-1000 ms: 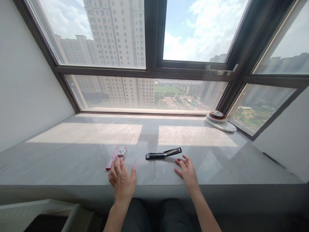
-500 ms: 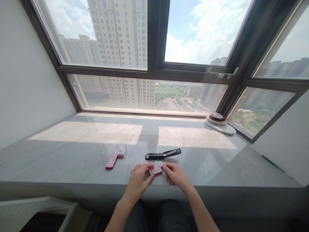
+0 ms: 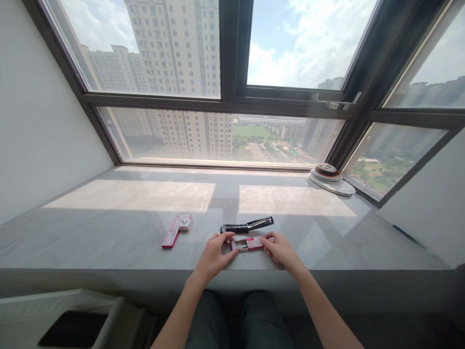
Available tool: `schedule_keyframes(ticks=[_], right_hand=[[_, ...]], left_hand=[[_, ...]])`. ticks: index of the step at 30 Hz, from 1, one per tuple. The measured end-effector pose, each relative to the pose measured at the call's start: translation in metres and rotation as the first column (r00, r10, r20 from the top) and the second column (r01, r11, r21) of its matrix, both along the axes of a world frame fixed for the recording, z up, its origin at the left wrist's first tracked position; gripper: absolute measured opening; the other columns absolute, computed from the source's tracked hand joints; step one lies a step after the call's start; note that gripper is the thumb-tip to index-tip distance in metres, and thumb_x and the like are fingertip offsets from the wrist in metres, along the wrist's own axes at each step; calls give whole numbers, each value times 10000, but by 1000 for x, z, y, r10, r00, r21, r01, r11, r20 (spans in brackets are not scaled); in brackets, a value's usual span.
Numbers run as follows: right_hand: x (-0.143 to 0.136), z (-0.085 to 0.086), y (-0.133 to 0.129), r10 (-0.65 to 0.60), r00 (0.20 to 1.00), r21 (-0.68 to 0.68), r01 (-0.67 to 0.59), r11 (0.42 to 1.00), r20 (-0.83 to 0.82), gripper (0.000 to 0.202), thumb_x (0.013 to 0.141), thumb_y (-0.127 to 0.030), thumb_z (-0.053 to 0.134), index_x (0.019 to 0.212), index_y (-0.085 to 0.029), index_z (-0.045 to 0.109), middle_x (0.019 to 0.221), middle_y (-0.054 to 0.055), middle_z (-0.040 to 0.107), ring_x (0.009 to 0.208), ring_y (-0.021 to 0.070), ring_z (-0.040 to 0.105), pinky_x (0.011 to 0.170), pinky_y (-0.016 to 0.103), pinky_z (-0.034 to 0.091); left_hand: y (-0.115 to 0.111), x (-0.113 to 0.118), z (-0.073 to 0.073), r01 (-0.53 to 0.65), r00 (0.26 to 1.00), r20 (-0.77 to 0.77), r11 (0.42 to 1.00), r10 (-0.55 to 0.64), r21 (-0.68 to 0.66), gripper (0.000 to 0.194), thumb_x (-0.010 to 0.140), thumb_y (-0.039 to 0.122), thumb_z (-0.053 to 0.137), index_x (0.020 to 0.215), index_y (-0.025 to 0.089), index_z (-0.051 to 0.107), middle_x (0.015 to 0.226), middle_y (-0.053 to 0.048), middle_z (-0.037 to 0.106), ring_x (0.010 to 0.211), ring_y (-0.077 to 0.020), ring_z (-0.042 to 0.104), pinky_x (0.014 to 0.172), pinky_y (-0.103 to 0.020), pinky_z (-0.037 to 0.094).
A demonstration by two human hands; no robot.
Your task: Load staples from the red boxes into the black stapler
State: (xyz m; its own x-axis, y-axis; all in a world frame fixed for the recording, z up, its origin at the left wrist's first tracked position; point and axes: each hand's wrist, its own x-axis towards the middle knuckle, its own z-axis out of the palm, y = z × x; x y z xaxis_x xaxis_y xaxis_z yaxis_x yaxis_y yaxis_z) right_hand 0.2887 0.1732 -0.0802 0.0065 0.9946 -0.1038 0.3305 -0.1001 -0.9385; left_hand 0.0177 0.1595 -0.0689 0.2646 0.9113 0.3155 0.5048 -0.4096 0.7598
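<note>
Pinching tray (image 3: 238,244) with left hand (image 3: 215,254) and sleeve (image 3: 254,243) with right hand (image 3: 282,250), before stapler (image 3: 235,228) just beyond both; apparently sliding open, calling for gentle, level pulling.

They wear plain, matte, dark greyish-green fabric trousers (image 3: 267,320); their slender left forearm (image 3: 183,301) and right forearm (image 3: 323,303) are bare, as are their left hand (image 3: 213,255) and right hand (image 3: 285,252)

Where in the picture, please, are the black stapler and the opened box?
Black stapler (image 3: 236,228): head view, on its thicker left section.
Opened box (image 3: 253,243): head view, on its red-and-white cover.
</note>
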Motion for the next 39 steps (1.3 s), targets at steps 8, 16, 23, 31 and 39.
schedule_keyframes(ticks=[8, 16, 23, 31, 39], right_hand=[[-38, 57, 13, 212, 797, 275, -424, 863, 566, 76, 793, -268, 720, 792, -277, 795, 676, 18, 681, 647, 198, 590, 580, 268, 337], [-51, 61, 29, 287, 696, 267, -572, 775, 658, 126, 728, -166, 719, 750, -269, 787, 681, 21, 682, 654, 200, 587, 608, 266, 341], [-4, 42, 12, 262, 909, 352, -374, 858, 325, 186, 883, -327, 633, 931, -223, 779, 740, 3, 672, 645, 170, 541, 619, 255, 401], [12, 29, -5, 284, 910, 258, -365, 894, 303, 353, 757, -411, 799, 1071, -252, 796, 845, 2, 684, 661, 160, 549, 621, 252, 430], [-15, 37, 1, 299, 878, 279, -414, 867, 374, 332, 767, -454, 801, 1026, -246, 804, 744, -3, 668, 658, 179, 572, 620, 255, 427]], left_hand=[[-2, 2, 2, -3, 999, -45, 999, 5, 46, 484, 832, 306, 728, 1302, 258, 618, 1105, -62, 663, 1065, -235, 614, 992, -370, 471], [-4, 1, 4, -10, 998, -61, 998, 13, 57, 426, 828, 295, 727, 1246, 271, 647, 1091, -51, 679, 1059, -237, 610, 944, -344, 473], [-5, 1, 6, -11, 999, -52, 999, 12, 35, 383, 831, 292, 713, 1211, 277, 668, 1083, -47, 667, 991, -219, 623, 930, -339, 475], [-9, 11, 13, -31, 990, -134, 998, 37, 52, 262, 929, 378, 615, 1158, 275, 692, 914, -25, 692, 916, -222, 623, 855, -335, 438], [-7, 17, 6, -43, 995, -92, 999, 44, 10, 269, 1010, 366, 459, 1149, 266, 667, 915, -20, 695, 827, -192, 627, 764, -300, 424]])
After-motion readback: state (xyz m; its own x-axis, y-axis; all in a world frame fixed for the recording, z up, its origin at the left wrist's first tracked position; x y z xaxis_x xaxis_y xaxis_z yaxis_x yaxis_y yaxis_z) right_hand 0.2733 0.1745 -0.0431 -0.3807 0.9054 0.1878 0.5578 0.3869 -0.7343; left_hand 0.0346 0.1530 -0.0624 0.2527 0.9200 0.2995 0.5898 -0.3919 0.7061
